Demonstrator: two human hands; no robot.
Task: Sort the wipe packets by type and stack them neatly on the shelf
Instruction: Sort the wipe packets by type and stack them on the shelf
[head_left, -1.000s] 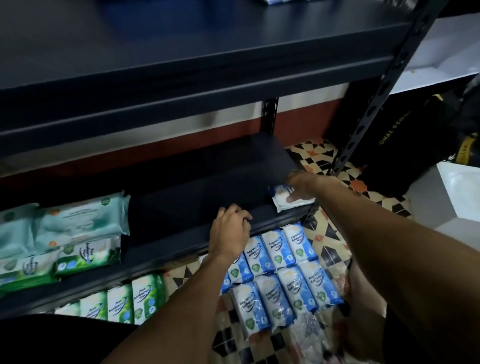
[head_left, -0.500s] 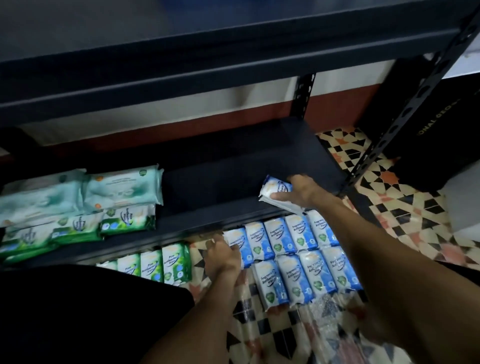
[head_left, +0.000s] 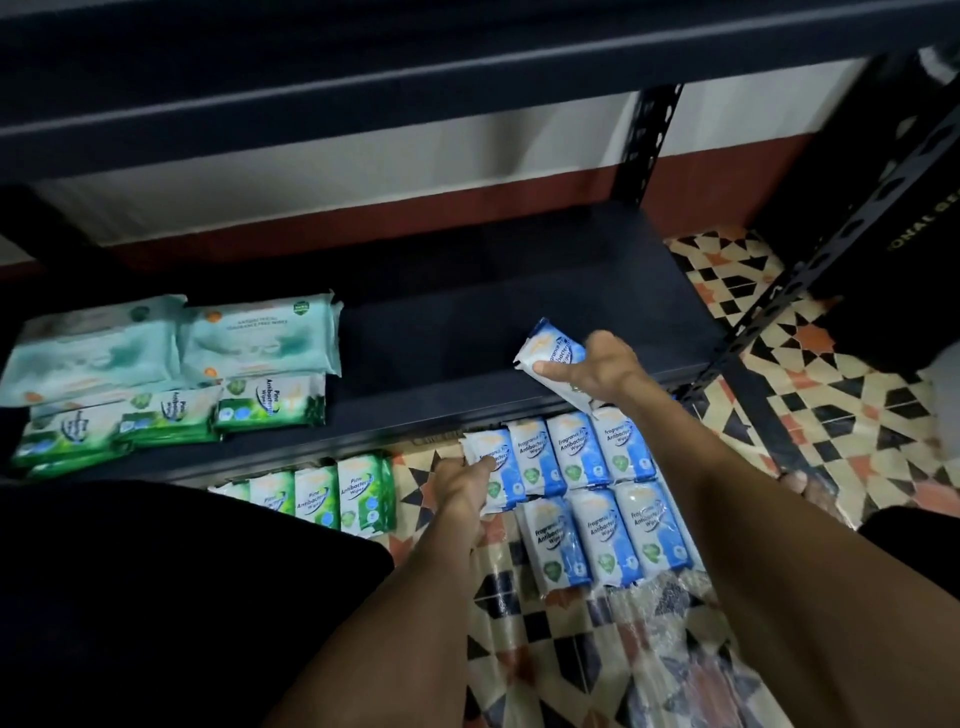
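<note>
Right hand (head_left: 602, 369): you clasp a blue packet (head_left: 550, 351) over the shelf (head_left: 441, 338).
Left hand (head_left: 460, 480): pinching one end of a floor packet (head_left: 496, 462).
Handling: likely light, soft, slick; grip mid-body.

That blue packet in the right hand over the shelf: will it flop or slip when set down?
Probably soft rather than rigid: the blue packet looks like a film pouch. Its glossy wrap may slide in the right hand, which pinches it. Being flat, it should lie on the shelf without rolling.
</note>
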